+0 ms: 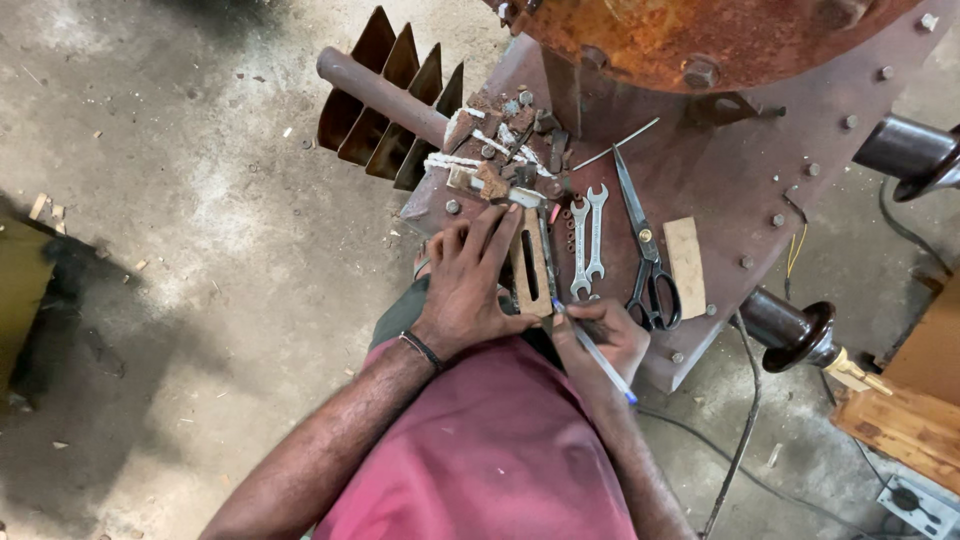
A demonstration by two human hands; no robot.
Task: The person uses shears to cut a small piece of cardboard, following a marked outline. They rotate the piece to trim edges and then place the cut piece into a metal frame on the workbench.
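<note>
While my left hand [468, 285] lies spread, pinning the slotted brown wooden strip [530, 268] mid-frame on the rusty metal plate [740, 170], my right hand [610, 340] pinches a blue pen [598, 358], tip at the strip's lower end; marking seems underway, needing a steady line.

Floor [200, 200]: bare grey concrete, dusty and stained, with small chips and scraps scattered across it. A dark shadowed patch lies at the left edge beside an olive-coloured box [20, 290]. Cables [745, 440] trail over the floor at lower right. Wooden boards [910, 420] sit at the right edge. Lighting is diffuse and even, brightest on the floor at upper left.
</note>
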